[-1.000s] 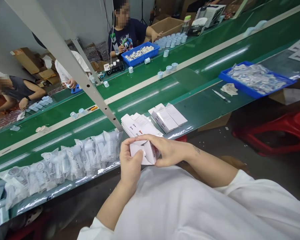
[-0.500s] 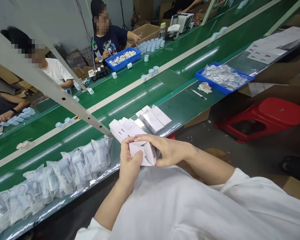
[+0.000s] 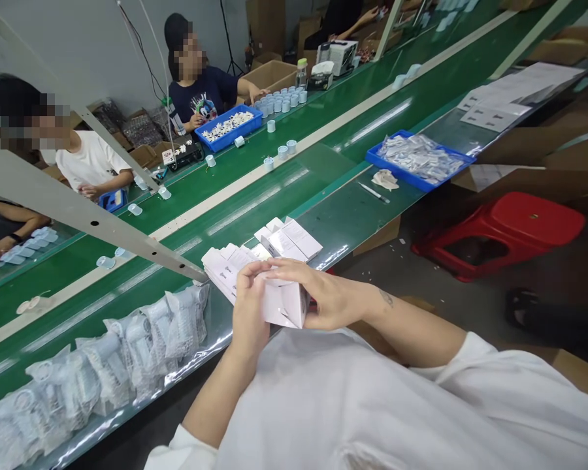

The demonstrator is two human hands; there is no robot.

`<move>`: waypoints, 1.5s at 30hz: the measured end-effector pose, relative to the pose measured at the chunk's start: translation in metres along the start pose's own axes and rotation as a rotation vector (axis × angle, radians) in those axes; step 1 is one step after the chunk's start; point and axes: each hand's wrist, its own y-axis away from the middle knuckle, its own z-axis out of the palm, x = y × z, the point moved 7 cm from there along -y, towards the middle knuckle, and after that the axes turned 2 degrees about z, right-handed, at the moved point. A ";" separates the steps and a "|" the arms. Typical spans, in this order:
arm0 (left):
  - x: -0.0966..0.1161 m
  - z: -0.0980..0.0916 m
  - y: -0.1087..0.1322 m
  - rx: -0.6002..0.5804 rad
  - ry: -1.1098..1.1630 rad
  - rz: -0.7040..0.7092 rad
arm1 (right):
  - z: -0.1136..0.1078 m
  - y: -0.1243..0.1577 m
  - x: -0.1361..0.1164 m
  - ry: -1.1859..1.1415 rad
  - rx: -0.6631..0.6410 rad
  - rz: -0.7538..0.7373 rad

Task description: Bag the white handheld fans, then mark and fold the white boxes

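A small white carton [image 3: 280, 301] is held between both my hands, close in front of my shirt, its flapped end towards me. My left hand [image 3: 251, 307] closes around its left side, and my right hand [image 3: 323, 294] grips the right side with fingers over the top. Just beyond my hands, flat printed cartons [image 3: 223, 266] lie in a stack on the table edge. Beside them is another pile of white cartons [image 3: 289, 238]. To the left, several bubble-wrapped pale blue items [image 3: 127, 352] stand in a row.
A green conveyor [image 3: 245, 202] runs diagonally across, with pale blue cups [image 3: 283, 152] on its divider. A blue tray of small packets [image 3: 421, 156], a pen [image 3: 374, 192] and a red stool [image 3: 534, 222] are to the right. A slanted metal post [image 3: 127, 238] stands at left. Co-workers sit opposite.
The carton's end flaps are now folded in flatter, and my left thumb has moved off that end to the side. The camera view has shifted slightly to the right.
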 end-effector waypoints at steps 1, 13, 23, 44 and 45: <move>0.002 0.006 -0.003 -0.048 -0.052 0.036 | -0.003 0.001 0.000 0.025 0.036 -0.036; 0.025 0.046 -0.022 -0.335 -1.016 0.690 | -0.046 0.018 0.038 0.334 0.209 -0.012; 0.012 0.073 -0.042 -0.553 -0.881 0.516 | -0.051 0.039 0.069 0.326 0.049 0.049; -0.134 0.102 -0.103 -0.039 -0.023 -0.313 | -0.091 0.152 0.168 -0.368 0.265 0.799; -0.140 0.110 -0.107 -0.096 -0.082 -0.278 | -0.092 0.160 0.185 -0.479 0.342 0.921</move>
